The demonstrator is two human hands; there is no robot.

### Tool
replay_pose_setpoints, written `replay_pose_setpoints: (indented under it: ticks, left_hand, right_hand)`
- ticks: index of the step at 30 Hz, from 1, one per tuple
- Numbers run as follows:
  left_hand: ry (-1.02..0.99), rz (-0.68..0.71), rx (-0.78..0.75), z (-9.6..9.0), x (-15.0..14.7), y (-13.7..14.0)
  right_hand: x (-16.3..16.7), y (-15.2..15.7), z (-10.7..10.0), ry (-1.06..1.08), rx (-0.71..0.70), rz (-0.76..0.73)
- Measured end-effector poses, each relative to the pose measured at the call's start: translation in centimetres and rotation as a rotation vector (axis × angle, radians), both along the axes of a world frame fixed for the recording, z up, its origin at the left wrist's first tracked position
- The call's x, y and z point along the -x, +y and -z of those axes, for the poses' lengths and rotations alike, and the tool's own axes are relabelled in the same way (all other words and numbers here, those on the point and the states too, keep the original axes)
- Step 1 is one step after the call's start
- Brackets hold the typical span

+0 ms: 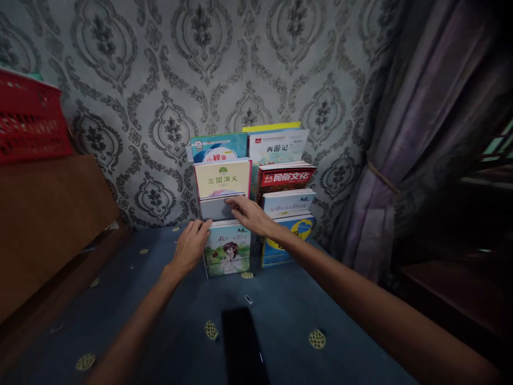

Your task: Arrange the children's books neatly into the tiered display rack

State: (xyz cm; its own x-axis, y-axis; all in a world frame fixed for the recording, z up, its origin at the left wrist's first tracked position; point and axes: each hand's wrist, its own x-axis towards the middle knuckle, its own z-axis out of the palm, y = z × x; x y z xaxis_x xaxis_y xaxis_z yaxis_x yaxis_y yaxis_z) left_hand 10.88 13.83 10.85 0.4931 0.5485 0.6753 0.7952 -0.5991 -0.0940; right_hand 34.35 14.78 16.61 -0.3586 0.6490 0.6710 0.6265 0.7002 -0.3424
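Two stepped columns of upright books stand by the wall. In the left column, a plain grey book (216, 209) stands between the pale yellow book (222, 179) and the green picture-cover book (227, 254) in front. My right hand (250, 215) reaches across from the right, its fingertips bent onto the grey book's upper right part. At that book's lower left edge, my left hand (191, 245) has its fingers curled together, close to the front book's top corner. Its thumb is hidden. Behind the yellow book rises a blue book (220, 147).
The right column holds a red book (286, 177), a pale blue book (289, 202) and a blue-and-yellow book (276, 255). A black phone (244, 347) lies on the dark blue cloth (172, 331). A red basket (30, 117) sits on a brown box (48, 214); a curtain (372, 214) hangs right.
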Motion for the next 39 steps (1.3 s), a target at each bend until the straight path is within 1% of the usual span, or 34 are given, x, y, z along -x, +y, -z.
replay_pose_setpoints:
  ticks: [5,9,12,15,19,23,30,34,36,39]
  left_hand:
    - [-0.034,0.013,-0.011,0.1,0.2,0.1]
    - [-0.056,0.003,0.012,0.1,0.4,0.1]
    - [-0.097,-0.004,0.076,0.3,0.4,0.0]
    - [-0.165,0.016,0.184,0.9,0.4,-0.2]
    - [-0.27,0.082,0.26,1.5,0.7,-0.6]
    - [-0.271,0.073,0.296,1.5,0.9,-0.8]
    - [-0.243,0.07,0.273,1.1,1.1,-0.8]
    - [-0.162,0.051,0.253,0.7,1.4,-0.6]
    - [-0.125,0.045,0.206,0.4,1.6,-0.5]
    - [-0.112,0.064,0.067,0.2,1.6,0.0]
  right_hand:
    - [-0.4,-0.1,0.2,-0.024,0.011,-0.031]
    - [-0.7,-0.4,0.2,-0.125,0.037,-0.045]
    - [-1.0,-0.8,0.4,-0.248,0.027,-0.035]
    - [-1.0,-1.1,0.7,-0.333,-0.029,0.007]
    - [-0.7,-1.4,1.1,-0.347,-0.086,0.042]
    - [-0.6,-1.5,1.3,-0.339,-0.077,0.058]
    - [-0.6,-1.4,1.7,-0.324,-0.09,0.067]
    - [-0.5,-1.5,1.7,-0.318,-0.092,0.082]
    - [-0.4,-1.6,1.6,-0.321,-0.094,0.091]
    - [-0.3,-1.8,1.7,-0.351,-0.095,0.122]
